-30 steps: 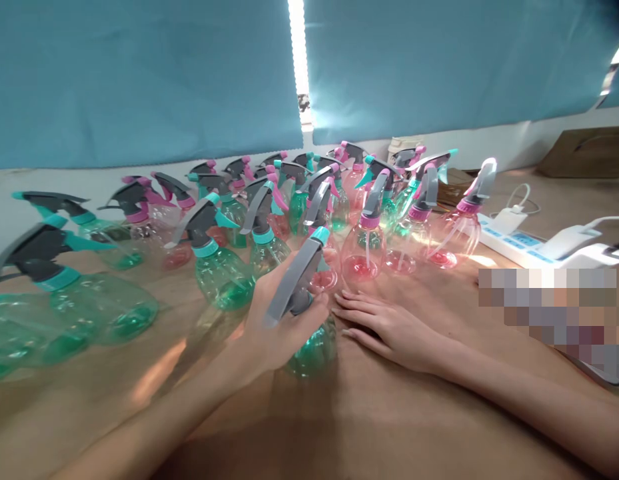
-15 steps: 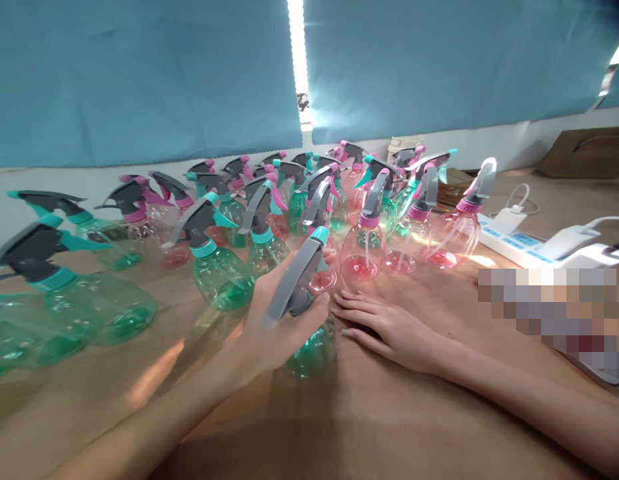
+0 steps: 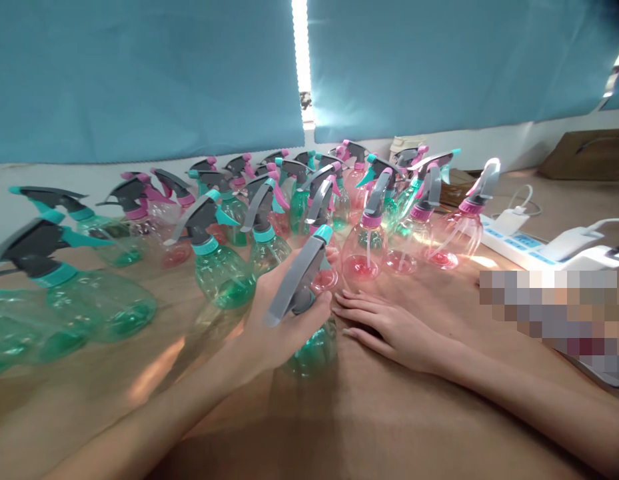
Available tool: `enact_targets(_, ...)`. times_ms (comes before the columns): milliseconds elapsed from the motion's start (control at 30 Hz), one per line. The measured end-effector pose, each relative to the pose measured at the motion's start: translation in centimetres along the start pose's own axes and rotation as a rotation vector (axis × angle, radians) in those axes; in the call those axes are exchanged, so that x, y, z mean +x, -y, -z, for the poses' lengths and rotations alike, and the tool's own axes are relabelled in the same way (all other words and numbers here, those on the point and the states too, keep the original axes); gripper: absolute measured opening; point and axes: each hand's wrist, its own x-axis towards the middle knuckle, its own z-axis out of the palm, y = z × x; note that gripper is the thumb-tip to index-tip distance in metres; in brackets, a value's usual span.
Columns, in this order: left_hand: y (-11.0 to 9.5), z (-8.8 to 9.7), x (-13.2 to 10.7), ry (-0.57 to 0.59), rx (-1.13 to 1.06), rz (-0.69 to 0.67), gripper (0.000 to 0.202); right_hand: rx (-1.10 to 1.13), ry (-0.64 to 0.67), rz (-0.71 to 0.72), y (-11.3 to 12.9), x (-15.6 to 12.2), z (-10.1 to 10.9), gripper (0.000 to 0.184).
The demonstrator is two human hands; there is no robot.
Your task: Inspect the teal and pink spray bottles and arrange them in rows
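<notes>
My left hand [image 3: 282,320] is wrapped round the neck of a green spray bottle [image 3: 312,353], whose grey trigger head with a teal nozzle points up and to the right. The bottle appears upright on the table [image 3: 409,427]; my fingers hide its neck and part of its trigger. Flat on the table just right of it lies my right hand [image 3: 389,327], fingers stretched towards the bottle and holding nothing. Close beyond the hands stand a pink spray bottle [image 3: 362,257] and a green spray bottle [image 3: 226,280].
Several more green and pink spray bottles crowd the back and left, including a large-looking green one [image 3: 109,307]. At the right are a white power strip [image 3: 524,247] with plugged-in chargers and a blurred-out flat object [image 3: 564,320]. Blue blinds [image 3: 149,80] hang behind.
The view has shifted very slightly. My left hand keeps its hold on the green spray bottle, and my right hand stays flat in place.
</notes>
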Motion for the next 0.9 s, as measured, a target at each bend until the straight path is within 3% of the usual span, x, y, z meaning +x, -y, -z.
enact_targets(233,0.02,-0.03,-0.06,0.008,0.034,-0.021,0.030,0.009,-0.011,0.008,-0.02,0.03,0.00,0.042)
enact_targets(500,-0.05,-0.04,-0.06,0.006,0.013,-0.009,0.016,0.033,-0.034,-0.001,0.04,-0.06,-0.03,0.041)
enact_targets(700,-0.35,0.12,-0.15,0.023,-0.039,-0.041,0.022,0.035,-0.038,0.003,0.10,0.00,0.03,0.042)
enact_targets(900,-0.22,0.31,-0.03,0.025,-0.023,-0.033,0.013,0.023,-0.029,0.004,0.02,-0.01,-0.01,0.041)
